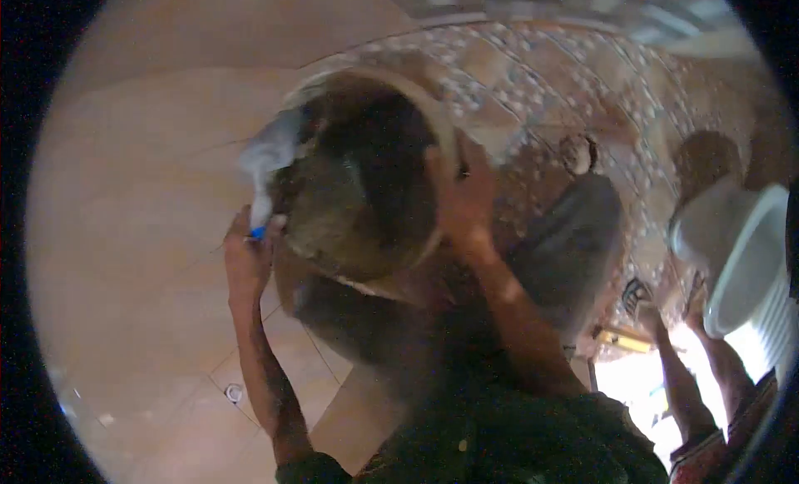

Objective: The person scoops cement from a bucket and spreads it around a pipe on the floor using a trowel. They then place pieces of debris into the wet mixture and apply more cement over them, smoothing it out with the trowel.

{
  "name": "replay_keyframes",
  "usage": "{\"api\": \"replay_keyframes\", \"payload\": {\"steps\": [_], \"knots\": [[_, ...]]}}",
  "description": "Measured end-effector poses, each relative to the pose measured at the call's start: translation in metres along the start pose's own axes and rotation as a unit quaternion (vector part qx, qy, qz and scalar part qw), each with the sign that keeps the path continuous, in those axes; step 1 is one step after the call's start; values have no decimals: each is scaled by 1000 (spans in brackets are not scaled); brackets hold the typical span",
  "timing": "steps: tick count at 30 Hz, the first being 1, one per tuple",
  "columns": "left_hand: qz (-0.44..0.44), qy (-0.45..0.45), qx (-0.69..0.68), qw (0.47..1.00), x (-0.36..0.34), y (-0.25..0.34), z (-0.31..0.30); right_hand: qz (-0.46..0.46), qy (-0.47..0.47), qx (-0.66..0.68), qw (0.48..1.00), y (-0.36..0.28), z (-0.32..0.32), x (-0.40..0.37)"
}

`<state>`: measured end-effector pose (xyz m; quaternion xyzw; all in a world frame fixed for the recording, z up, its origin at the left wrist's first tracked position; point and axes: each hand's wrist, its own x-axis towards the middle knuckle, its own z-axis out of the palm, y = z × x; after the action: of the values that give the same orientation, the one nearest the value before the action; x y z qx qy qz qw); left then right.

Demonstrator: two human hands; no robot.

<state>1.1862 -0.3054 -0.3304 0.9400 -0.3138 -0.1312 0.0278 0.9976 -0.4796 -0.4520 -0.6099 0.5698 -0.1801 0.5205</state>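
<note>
A round bucket (366, 226) with a pale rim stands tilted between my knees, its inside dark and stained brown. My right hand (466, 197) is at the bucket's right rim, fingers curled over the edge. At the left side, my left hand (251, 255) is closed around the narrow end of a whitish tool (270, 155) with a blue part by the fingers. The tool's wide end is blurred and lies against the bucket's left rim; its exact kind cannot be made out.
Pale tiles (141, 184) cover the left side, with a small round drain (233, 392). Pebbled flooring (541, 84) lies to the right, with a round fitting (578, 153). Another person's bare legs (678, 376) and a white basin-like fixture (749, 259) are at far right.
</note>
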Motion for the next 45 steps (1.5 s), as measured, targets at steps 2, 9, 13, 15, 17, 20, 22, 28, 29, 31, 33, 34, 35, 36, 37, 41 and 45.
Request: {"api": "replay_keyframes", "payload": {"steps": [2, 9, 13, 15, 17, 20, 22, 28, 29, 31, 33, 34, 35, 36, 37, 41, 45], "knots": [[-54, -94, 47, 993, -16, 7, -29, 7, -8, -6, 1000, 1, -3, 1], [243, -229, 261, 906, 15, 16, -1, -34, -13, 173, 984, 5, -7, 0], [369, -50, 258, 892, 52, -3, 56, 16, -9, 215, 976, 16, 5, -2], [389, -26, 273, 880, 68, -2, 71, -3, 39, 203, 978, 16, 13, -11], [343, -82, 240, 904, 76, 0, 80, -4, 60, 208, 976, 8, 12, -20], [353, -26, 191, 916, 89, -9, 106, -3, 71, 170, 983, -5, 5, -26], [364, 4, 137, 921, 124, -38, 193, -5, 77, 137, 988, -4, 5, -24], [279, -158, 126, 939, 102, -17, 187, 6, 67, 185, 980, -8, 5, -25], [281, -155, 105, 941, 98, -18, 186, -11, 64, 205, 977, -3, 9, -22], [257, -232, 60, 936, 100, -16, 194, -41, 62, 201, 977, -3, 10, -15], [241, -257, 10, 936, 101, -17, 216, -56, 69, 151, 984, -3, 5, -16], [236, -244, -17, 940, 102, -24, 243, -54, 68, 158, 984, -6, 4, -15], [232, -233, -43, 943, 104, -28, 258, -50, 69, 165, 983, -9, 3, -17], [193, -253, -66, 946, 101, -19, 249, -44, 71, 169, 982, -10, 2, -17], [153, -270, -89, 946, 91, -8, 232, -39, 73, 180, 980, -8, 3, -16], [124, -202, -89, 968, 91, 4, 252, -29, 60, 198, 978, -9, 3, -18], [108, -267, -112, 951, 86, 21, 223, -2, 76, 147, 986, -14, -2, -18]]}}
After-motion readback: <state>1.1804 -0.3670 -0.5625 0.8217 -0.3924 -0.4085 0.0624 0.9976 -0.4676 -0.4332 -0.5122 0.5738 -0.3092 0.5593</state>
